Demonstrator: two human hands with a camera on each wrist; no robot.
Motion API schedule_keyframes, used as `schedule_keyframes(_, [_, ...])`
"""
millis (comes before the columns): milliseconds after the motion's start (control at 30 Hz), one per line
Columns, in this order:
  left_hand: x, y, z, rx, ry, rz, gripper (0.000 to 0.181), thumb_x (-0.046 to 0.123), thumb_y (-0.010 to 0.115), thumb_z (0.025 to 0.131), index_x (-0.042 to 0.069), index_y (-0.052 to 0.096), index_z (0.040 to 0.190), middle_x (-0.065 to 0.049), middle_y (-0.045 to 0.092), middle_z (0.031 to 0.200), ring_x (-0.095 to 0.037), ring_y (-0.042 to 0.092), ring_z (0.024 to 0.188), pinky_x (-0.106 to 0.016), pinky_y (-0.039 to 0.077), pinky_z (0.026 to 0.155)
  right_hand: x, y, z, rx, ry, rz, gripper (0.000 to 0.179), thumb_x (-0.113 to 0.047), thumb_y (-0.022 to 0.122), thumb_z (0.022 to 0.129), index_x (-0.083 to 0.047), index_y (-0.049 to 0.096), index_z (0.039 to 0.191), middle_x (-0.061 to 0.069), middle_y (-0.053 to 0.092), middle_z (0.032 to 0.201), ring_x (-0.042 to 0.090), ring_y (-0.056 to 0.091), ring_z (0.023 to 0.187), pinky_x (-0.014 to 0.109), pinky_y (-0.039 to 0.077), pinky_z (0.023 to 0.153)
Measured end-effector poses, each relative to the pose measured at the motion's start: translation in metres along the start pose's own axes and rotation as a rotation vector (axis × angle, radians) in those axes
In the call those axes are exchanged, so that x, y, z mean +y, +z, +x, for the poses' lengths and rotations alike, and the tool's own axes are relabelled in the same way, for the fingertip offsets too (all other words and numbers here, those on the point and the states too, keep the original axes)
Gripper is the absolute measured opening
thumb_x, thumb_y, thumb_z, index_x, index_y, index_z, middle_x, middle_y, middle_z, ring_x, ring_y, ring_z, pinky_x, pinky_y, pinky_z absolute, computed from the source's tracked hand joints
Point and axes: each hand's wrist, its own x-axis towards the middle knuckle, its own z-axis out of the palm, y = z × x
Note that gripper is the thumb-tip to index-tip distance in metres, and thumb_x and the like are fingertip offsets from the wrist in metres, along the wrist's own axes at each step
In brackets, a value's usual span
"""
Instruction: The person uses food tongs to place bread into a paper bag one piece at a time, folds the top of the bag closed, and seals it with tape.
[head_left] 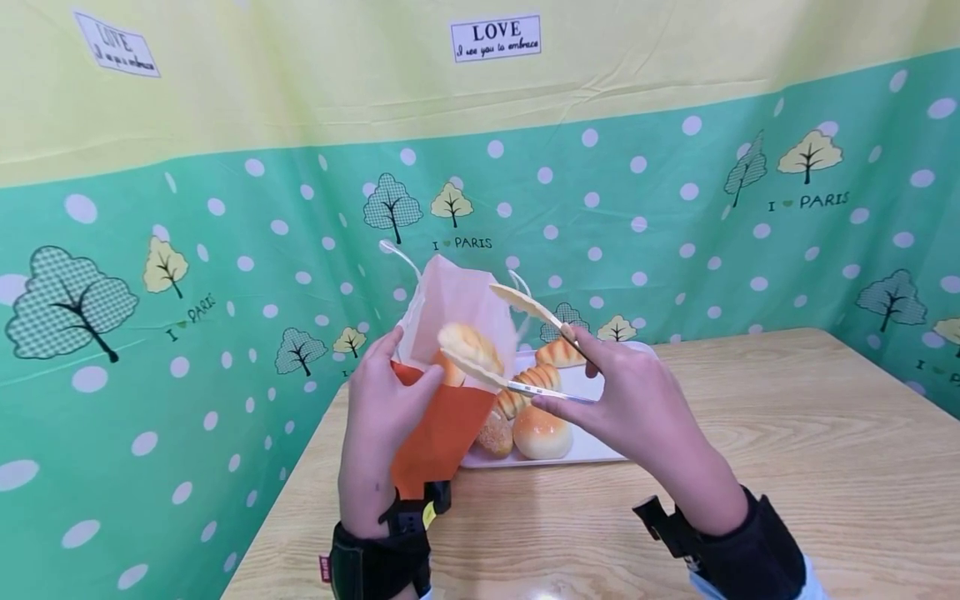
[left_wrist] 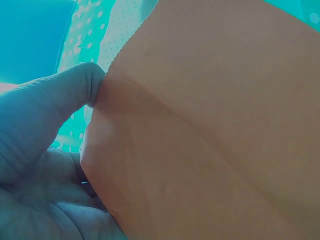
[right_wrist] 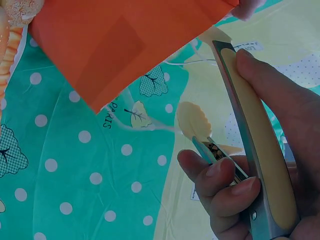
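My left hand [head_left: 378, 408] grips the left edge of an orange paper bag [head_left: 438, 429] with a pale inside and white string handles. In the left wrist view the thumb [left_wrist: 75, 90] presses the bag's jagged rim. A golden bread roll [head_left: 474, 343] shows at the bag's mouth, beside another piece partly hidden by the rim. My right hand [head_left: 637, 400] holds tongs [head_left: 543, 389] with spread arms and pale scalloped ends. The lower end overlaps the bag's opening, while the upper one stands above its right side. In the right wrist view the fingers curl round the tong handles [right_wrist: 265, 145].
Behind the bag lies a white tray [head_left: 592, 454] on the wooden table [head_left: 787, 433]. It carries a round glazed bun [head_left: 542, 433], a crumb-coated bun [head_left: 495, 435] and striped rolls [head_left: 558, 353]. A green dotted curtain [head_left: 247, 217] hangs along the back and left.
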Motion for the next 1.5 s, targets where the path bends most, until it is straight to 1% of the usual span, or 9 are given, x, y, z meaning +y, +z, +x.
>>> schedule_keyframes(433, [-0.006, -0.002, -0.001, 0.005, -0.003, -0.013, 0.069, 0.021, 0.062, 0.08, 0.005, 0.037, 0.142, -0.015, 0.046, 0.132, -0.019, 0.036, 0.045, -0.027, 0.035, 0.046, 0.001, -0.007, 0.0, 0.013, -0.007, 0.026, 0.076, -0.057, 0.073, 0.064, -0.01, 0.059, 0.122, 0.0, 0.054, 0.07, 0.013, 0.041, 0.053, 0.028, 0.035, 0.043])
schedule_keyframes(533, [-0.006, -0.002, 0.001, 0.01, -0.004, -0.016, 0.069, 0.023, 0.061, 0.081, 0.004, 0.036, 0.142, -0.016, 0.047, 0.132, -0.023, 0.045, 0.056, -0.03, 0.041, 0.05, 0.006, -0.016, 0.001, 0.043, 0.031, 0.049, 0.075, -0.059, 0.071, 0.066, -0.012, 0.059, 0.124, 0.001, 0.055, 0.07, 0.013, 0.04, 0.051, 0.027, 0.035, 0.041])
schedule_keyframes(633, [-0.009, -0.003, 0.003, 0.025, -0.016, -0.022, 0.07, 0.025, 0.061, 0.082, 0.005, 0.034, 0.143, -0.018, 0.044, 0.138, -0.027, 0.054, 0.081, -0.036, 0.055, 0.063, 0.014, -0.026, 0.003, 0.076, 0.125, 0.061, 0.079, -0.062, 0.068, 0.067, -0.013, 0.057, 0.128, 0.003, 0.059, 0.072, 0.015, 0.044, 0.052, 0.029, 0.037, 0.042])
schedule_keyframes(767, [-0.012, -0.005, 0.004, 0.033, -0.061, -0.034, 0.067, 0.028, 0.06, 0.084, 0.008, 0.034, 0.143, -0.02, 0.05, 0.13, -0.031, 0.054, 0.1, -0.049, 0.058, 0.079, 0.028, -0.037, 0.004, 0.068, 0.248, 0.008, 0.087, -0.065, 0.065, 0.068, -0.01, 0.051, 0.134, 0.008, 0.063, 0.077, 0.02, 0.046, 0.055, 0.032, 0.035, 0.044])
schedule_keyframes(867, [-0.014, -0.007, 0.003, 0.038, -0.085, -0.028, 0.061, 0.031, 0.06, 0.085, 0.009, 0.039, 0.138, -0.02, 0.056, 0.116, -0.031, 0.055, 0.095, -0.049, 0.058, 0.079, 0.04, -0.041, 0.004, 0.002, 0.279, -0.045, 0.089, -0.067, 0.063, 0.069, -0.008, 0.05, 0.135, 0.009, 0.063, 0.077, 0.022, 0.045, 0.056, 0.033, 0.032, 0.046])
schedule_keyframes(933, [-0.015, -0.008, 0.002, 0.045, -0.091, -0.022, 0.057, 0.032, 0.061, 0.085, 0.009, 0.041, 0.133, -0.02, 0.058, 0.109, -0.031, 0.056, 0.094, -0.049, 0.058, 0.079, 0.047, -0.042, 0.004, -0.091, 0.288, -0.069, 0.092, -0.07, 0.06, 0.069, -0.007, 0.049, 0.135, 0.009, 0.061, 0.075, 0.022, 0.044, 0.055, 0.033, 0.032, 0.046])
schedule_keyframes(1167, [-0.007, -0.015, -0.007, 0.102, -0.118, 0.012, 0.061, 0.034, 0.065, 0.082, 0.003, 0.041, 0.129, -0.022, 0.057, 0.115, -0.033, 0.056, 0.098, -0.052, 0.057, 0.081, 0.061, -0.029, -0.001, -0.447, 0.182, -0.094, 0.094, -0.072, 0.062, 0.064, -0.002, 0.058, 0.126, 0.006, 0.059, 0.07, 0.018, 0.048, 0.057, 0.032, 0.04, 0.049])
schedule_keyframes(1333, [-0.005, -0.018, -0.009, 0.131, -0.115, 0.028, 0.066, 0.035, 0.067, 0.08, 0.002, 0.04, 0.13, -0.022, 0.054, 0.123, -0.034, 0.053, 0.104, -0.054, 0.056, 0.083, 0.058, -0.007, -0.005, -0.603, 0.159, -0.107, 0.086, -0.068, 0.069, 0.058, 0.0, 0.066, 0.111, 0.012, 0.07, 0.09, 0.022, 0.058, 0.073, 0.041, 0.051, 0.065])
schedule_keyframes(1500, [-0.008, -0.019, -0.007, 0.119, -0.105, 0.039, 0.072, 0.037, 0.069, 0.078, 0.003, 0.039, 0.134, -0.021, 0.052, 0.128, -0.034, 0.052, 0.108, -0.053, 0.056, 0.083, 0.053, 0.012, -0.007, -0.691, 0.225, -0.097, 0.06, -0.061, 0.075, 0.055, -0.006, 0.065, 0.074, 0.002, 0.052, 0.064, 0.015, 0.046, 0.059, 0.031, 0.04, 0.052])
